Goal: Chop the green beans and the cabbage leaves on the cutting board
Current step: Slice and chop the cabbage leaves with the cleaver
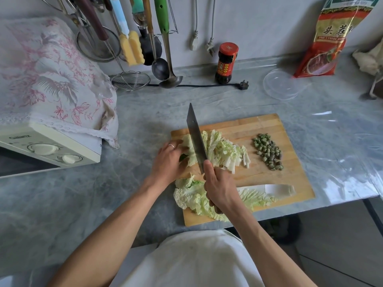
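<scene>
A wooden cutting board (269, 127) lies on the grey counter. My right hand (219, 187) grips the handle of a cleaver (195, 139), its blade standing edge-down across a cabbage leaf (187, 146). My left hand (169, 158) presses that leaf down at the board's left edge, fingers curled on it. Cut cabbage strips (226, 152) lie to the right of the blade. A pile of chopped green bean pieces (268, 151) sits further right. A whole cabbage leaf (192, 197) with a white stem (279, 189) lies along the board's near edge, partly under my right wrist.
A toaster oven (45, 150) under a floral cloth stands at the left. Utensils hang on the back wall above a wire skimmer (130, 79). A sauce jar (227, 63), a loose black plug (242, 85), a clear plastic lid (281, 83) and a red food bag (329, 38) sit behind the board.
</scene>
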Demonstrator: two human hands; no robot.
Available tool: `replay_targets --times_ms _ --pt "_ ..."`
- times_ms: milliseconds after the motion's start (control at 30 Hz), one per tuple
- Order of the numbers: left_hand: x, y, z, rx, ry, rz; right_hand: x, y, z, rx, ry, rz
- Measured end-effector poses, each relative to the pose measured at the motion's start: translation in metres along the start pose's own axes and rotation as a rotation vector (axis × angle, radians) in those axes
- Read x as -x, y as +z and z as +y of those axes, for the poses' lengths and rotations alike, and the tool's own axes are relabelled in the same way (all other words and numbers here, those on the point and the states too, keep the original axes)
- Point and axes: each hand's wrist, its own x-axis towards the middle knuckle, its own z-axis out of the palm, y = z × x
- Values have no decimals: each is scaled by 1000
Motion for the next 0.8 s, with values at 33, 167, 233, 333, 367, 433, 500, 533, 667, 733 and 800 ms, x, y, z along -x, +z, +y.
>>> replay_targets --times_ms 33,167,233,333,367,433,500,533,667,733,800 --pt "-1 2 -1 -23 20 -30 0 2 -1 -2 -3 1" --pt "-2 5 -1 -67 9 -76 -2 8 0 17 -8 35" --pt "-2 6 0 -71 6 -69 -4 10 0 35 7 32" --pt "-1 8 1 -58 4 -58 -3 16 0 74 46 87" --pt "0 8 2 -49 5 -56 -1 18 -3 28 27 73" --pt "0 10 1 -43 13 -46 -1 25 4 1 58 -34" --pt "2 11 0 -43 27 -7 -5 31 4 75 0 20" --pt "3 11 0 -43 37 17 -7 34 6 137 -55 51" --pt "4 9 5 3 41 34 -14 34 0 247 15 35" --pt "4 8 4 3 28 -9 -11 32 4 217 -6 25" --pt "3 9 1 -1 6 -50 -4 30 10 160 -77 61"
